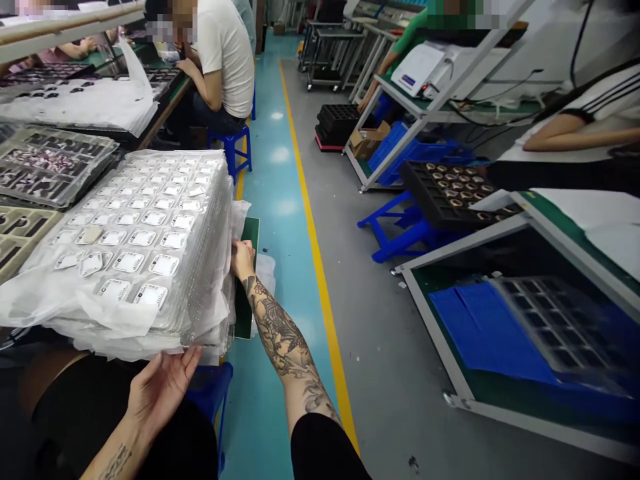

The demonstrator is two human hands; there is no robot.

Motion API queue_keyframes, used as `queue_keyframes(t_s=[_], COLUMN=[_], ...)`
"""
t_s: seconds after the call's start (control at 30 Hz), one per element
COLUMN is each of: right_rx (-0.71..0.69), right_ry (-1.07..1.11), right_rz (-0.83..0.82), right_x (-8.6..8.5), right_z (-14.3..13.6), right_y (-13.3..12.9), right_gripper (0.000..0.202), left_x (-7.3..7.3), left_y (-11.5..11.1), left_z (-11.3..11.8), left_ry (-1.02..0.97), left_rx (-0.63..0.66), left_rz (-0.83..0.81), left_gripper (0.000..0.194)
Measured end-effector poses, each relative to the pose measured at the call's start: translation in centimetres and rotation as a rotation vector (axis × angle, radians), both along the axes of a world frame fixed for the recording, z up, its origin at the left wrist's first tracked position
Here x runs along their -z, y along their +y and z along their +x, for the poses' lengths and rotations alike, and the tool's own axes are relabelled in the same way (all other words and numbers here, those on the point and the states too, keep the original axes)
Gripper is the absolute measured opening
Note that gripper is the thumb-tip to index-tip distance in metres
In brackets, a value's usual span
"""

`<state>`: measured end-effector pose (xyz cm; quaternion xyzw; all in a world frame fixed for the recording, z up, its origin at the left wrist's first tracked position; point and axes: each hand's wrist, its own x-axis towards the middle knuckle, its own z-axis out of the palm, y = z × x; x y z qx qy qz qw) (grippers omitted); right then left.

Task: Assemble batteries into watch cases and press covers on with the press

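A tall stack of clear plastic trays [210, 253], interleaved with thin white paper, stands at the left. Its top tray carries rows of small white label-like cards [129, 262], a few lying loose and askew. My left hand [163, 390] is palm up at the stack's near lower edge, fingertips tucked against its underside and partly hidden. Further along, my right hand [243, 259] has its fingers curled in at the stack's right side, with the tips hidden. A green board [250, 300] sticks out behind that hand.
Left of the stack are trays of small parts [50, 163]. A person in a white shirt [225, 60] sits on a blue stool [230, 143] ahead. A yellow line [313, 233] runs along the aisle. To the right stand a black tray [450, 190] on a stool and a metal-framed cart [455, 360].
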<state>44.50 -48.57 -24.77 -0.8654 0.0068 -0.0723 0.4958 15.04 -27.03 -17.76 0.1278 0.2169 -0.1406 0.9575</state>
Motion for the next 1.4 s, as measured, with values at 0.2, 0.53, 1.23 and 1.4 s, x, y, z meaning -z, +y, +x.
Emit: queue_keyframes(t_s=[0.2,0.53,1.23,1.4], right_rx=[0.112,0.306,-0.975,-1.010], right_ry=[-0.067,-0.188,-0.176,-0.113], right_rz=[0.162,0.430,0.540,0.521], right_x=[-0.3,-4.7,-21.7,-22.3], right_z=[0.0,-7.8,-23.8,-23.4], right_y=[0.0,-4.9,38.3,43.7], right_gripper=[0.022,0.058,0.023,0.016], left_x=[0.0,-1.4,-15.5,-14.0], left_y=[0.2,-0.7,26.1,27.2], left_z=[-0.3,0.0,-13.1,-10.9], left_ry=[0.026,0.125,0.352,0.363], left_rx=[-0.002,0.014,-0.620,-0.553], left_rz=[0.016,0.133,1.886,1.811], left_gripper=[0.038,0.018,0.024,0.028])
